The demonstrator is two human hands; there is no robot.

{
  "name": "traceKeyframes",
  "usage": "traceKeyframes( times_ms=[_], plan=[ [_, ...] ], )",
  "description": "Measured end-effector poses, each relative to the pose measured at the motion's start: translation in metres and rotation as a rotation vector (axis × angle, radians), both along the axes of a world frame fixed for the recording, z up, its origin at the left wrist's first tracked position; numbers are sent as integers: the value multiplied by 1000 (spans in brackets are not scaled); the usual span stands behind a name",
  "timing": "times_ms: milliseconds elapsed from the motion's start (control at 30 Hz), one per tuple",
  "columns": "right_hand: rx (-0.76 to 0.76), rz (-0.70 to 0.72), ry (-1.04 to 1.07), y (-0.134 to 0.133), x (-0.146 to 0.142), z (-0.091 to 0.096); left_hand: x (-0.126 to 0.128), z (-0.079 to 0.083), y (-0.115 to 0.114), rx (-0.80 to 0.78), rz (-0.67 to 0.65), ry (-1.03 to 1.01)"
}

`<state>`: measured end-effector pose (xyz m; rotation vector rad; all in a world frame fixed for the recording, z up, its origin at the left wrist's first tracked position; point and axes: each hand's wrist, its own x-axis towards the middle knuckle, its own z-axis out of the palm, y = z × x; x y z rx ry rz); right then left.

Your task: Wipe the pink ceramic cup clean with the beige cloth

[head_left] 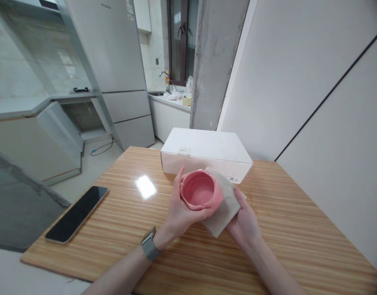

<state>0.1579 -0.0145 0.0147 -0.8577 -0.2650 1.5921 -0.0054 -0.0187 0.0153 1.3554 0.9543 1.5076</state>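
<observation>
A small pink bowl (200, 190) is held above the wooden table (127, 229), its opening tilted toward me. My left hand (180, 211) wraps round the bowl's left side and bottom, thumb on the rim. A beige cloth (226, 200) lies against the bowl's right side and underside. My right hand (245, 223) is closed on that cloth from below, pressing it to the bowl. A grey watch (150, 243) sits on my left wrist.
A white flat box (206, 153) lies at the table's far edge, just behind the bowl. A dark phone (77, 213) lies near the table's left edge. A white wall runs along the right. A fridge and kitchen counter stand beyond.
</observation>
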Motion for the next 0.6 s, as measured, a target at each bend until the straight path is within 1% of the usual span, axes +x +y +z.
traceKeyframes(
  times_ms=[67,133,167,267,333,367,467,600],
  plan=[
    [38,-77,-23,2,2,0,-1,2,-2,21,-20,35],
    [104,-106,-75,2,2,-2,1,2,-4,-22,-76,1],
    [144,-90,-112,2,2,-4,1,2,-4,-79,-121,-48],
    [238,9,-208,-2,-2,-11,4,1,-4,-320,-247,-261],
    [263,32,-235,-5,-5,-15,4,0,-2,-443,-280,-390],
    [272,31,-241,-6,-6,-16,4,0,-2,-476,-283,-438],
    [302,27,-263,-6,-10,-21,3,1,0,-498,-262,-482],
    [351,18,-331,-6,-12,-32,1,0,2,-439,-210,-386]
  ],
)
